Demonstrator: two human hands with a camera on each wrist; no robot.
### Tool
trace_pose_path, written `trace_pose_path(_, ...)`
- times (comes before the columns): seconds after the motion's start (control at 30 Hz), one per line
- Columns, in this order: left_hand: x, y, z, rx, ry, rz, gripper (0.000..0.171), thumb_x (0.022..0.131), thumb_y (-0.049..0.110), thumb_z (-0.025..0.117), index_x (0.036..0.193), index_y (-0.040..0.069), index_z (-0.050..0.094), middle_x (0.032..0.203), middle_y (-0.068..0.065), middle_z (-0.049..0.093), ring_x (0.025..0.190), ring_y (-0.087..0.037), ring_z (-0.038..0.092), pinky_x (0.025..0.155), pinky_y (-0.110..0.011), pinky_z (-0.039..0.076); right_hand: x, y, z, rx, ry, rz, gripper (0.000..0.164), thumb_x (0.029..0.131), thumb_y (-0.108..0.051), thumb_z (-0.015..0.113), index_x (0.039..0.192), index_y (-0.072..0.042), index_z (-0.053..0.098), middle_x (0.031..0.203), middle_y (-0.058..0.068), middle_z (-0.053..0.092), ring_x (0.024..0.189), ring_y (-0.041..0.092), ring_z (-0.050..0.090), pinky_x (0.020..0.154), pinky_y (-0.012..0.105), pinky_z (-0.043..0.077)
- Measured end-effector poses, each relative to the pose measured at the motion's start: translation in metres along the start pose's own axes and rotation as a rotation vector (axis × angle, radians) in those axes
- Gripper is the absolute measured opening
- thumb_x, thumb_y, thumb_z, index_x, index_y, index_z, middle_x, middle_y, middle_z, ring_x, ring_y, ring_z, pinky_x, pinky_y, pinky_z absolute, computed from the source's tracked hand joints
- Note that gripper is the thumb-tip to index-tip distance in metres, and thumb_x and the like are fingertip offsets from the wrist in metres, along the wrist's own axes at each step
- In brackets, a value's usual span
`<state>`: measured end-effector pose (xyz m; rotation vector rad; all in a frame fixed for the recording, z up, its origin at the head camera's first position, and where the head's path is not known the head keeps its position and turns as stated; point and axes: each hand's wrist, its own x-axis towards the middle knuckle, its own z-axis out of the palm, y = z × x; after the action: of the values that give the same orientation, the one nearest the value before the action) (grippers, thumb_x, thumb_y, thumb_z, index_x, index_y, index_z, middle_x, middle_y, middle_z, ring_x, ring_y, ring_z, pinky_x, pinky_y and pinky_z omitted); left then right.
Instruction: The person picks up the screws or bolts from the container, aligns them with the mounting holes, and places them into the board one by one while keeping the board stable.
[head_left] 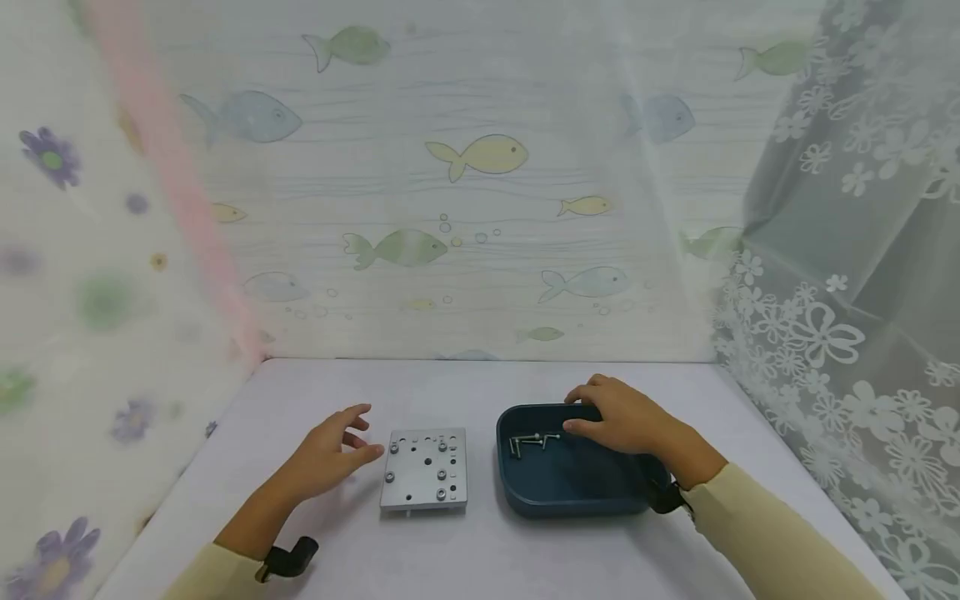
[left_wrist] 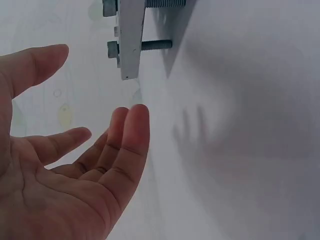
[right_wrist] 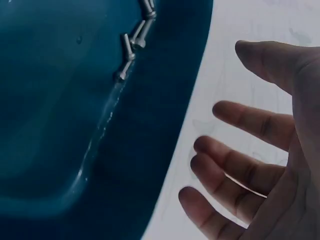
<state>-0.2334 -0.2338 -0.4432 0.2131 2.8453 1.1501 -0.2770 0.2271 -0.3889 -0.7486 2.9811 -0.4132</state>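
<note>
A square metal plate (head_left: 414,488) lies in the middle of the table with several socket-head screws (head_left: 441,475) in some of its holes. Just left of it hovers my left hand (head_left: 322,457), fingers loosely spread, holding nothing. In the left wrist view, threaded shanks (left_wrist: 157,45) stick out beneath the plate (left_wrist: 131,42). To the right stands a dark blue tray (head_left: 577,507) with several loose screws (right_wrist: 128,47) along its far side. My right hand (head_left: 626,421) hangs over the tray's far right part, its parted fingers holding nothing.
The white tabletop (head_left: 480,554) carries the plate and tray side by side, with a gap between them. A fish-patterned curtain (head_left: 480,317) closes off the back. Flowered sheets hang at the left (head_left: 97,333) and right (head_left: 862,375).
</note>
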Motion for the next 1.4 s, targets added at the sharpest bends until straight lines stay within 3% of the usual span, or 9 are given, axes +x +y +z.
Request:
trace_pose_path(0.17, 0.002, -0.007, 0.007, -0.211, 0.010, -0.093, 0.079, 0.091, 0.032, 0.080, 0.156, 0.011, 0.041, 0.138, -0.016, 0.058, 0.111, -0.022, 0.067, 0.078, -0.033, 0.064, 0.011, 0.002, 0.007, 0.096, -0.014, -0.077, 0.040, 0.097, -0.042, 0.071, 0.125, -0.013, 0.073, 0.096, -0.006, 0.063, 0.087, 0.011, 0.057, 0.078, 0.034, 0.052)
trace_pose_path(0.27, 0.004, -0.008, 0.011, -0.321, 0.004, -0.102, 0.078, 0.091, 0.026, 0.081, 0.156, 0.010, 0.041, 0.138, -0.018, 0.057, 0.113, -0.023, 0.067, 0.079, -0.033, 0.064, 0.017, 0.004, 0.009, 0.149, -0.027, -0.077, 0.036, 0.097, -0.037, 0.073, 0.122, -0.012, 0.074, 0.086, -0.010, 0.063, 0.078, 0.009, 0.056, 0.071, 0.029, 0.050)
trace_pose_path(0.5, 0.005, -0.010, 0.020, -0.486, 0.001, -0.091, 0.075, 0.090, 0.015, 0.081, 0.155, 0.009, 0.044, 0.138, -0.019, 0.058, 0.113, -0.024, 0.067, 0.084, -0.037, 0.064, 0.029, 0.005, 0.014, 0.238, -0.060, -0.102, 0.031, 0.093, -0.031, 0.078, 0.118, -0.013, 0.079, 0.082, -0.012, 0.073, 0.075, 0.006, 0.063, 0.069, 0.027, 0.054)
trace_pose_path(0.77, 0.010, -0.026, 0.025, -0.642, -0.047, -0.118, 0.072, 0.087, 0.016, 0.084, 0.150, 0.006, 0.051, 0.139, -0.018, 0.058, 0.119, -0.026, 0.066, 0.091, -0.040, 0.063, 0.044, 0.006, 0.026, 0.293, -0.103, -0.063, 0.027, 0.092, -0.027, 0.079, 0.115, -0.013, 0.080, 0.084, -0.009, 0.077, 0.076, 0.007, 0.067, 0.070, 0.031, 0.057)
trace_pose_path(0.93, 0.010, -0.033, 0.028, -0.694, -0.060, -0.133, 0.072, 0.085, 0.015, 0.086, 0.148, 0.005, 0.053, 0.138, -0.019, 0.060, 0.118, -0.026, 0.067, 0.091, -0.040, 0.063, 0.048, 0.009, 0.035, 0.350, -0.158, -0.018, 0.026, 0.093, -0.023, 0.079, 0.116, -0.012, 0.080, 0.082, -0.004, 0.077, 0.070, 0.013, 0.069, 0.066, 0.032, 0.058)
trace_pose_path(1.2, 0.010, -0.041, 0.032, -0.709, -0.018, -0.152, 0.069, 0.083, 0.014, 0.087, 0.145, 0.004, 0.058, 0.134, -0.017, 0.066, 0.116, -0.024, 0.069, 0.091, -0.038, 0.063, 0.051, 0.006, 0.040, 0.389, -0.198, 0.029, 0.022, 0.093, -0.021, 0.079, 0.113, -0.012, 0.081, 0.084, -0.004, 0.077, 0.066, 0.016, 0.072, 0.064, 0.031, 0.060)
trace_pose_path(1.4, 0.010, -0.041, 0.032, -0.683, -0.051, -0.129, 0.070, 0.082, 0.018, 0.088, 0.145, 0.006, 0.059, 0.139, -0.016, 0.064, 0.120, -0.023, 0.067, 0.091, -0.035, 0.062, 0.053, 0.005, 0.046, 0.395, -0.223, 0.054, 0.020, 0.093, -0.022, 0.079, 0.110, -0.013, 0.081, 0.083, -0.004, 0.077, 0.064, 0.016, 0.072, 0.059, 0.031, 0.059)
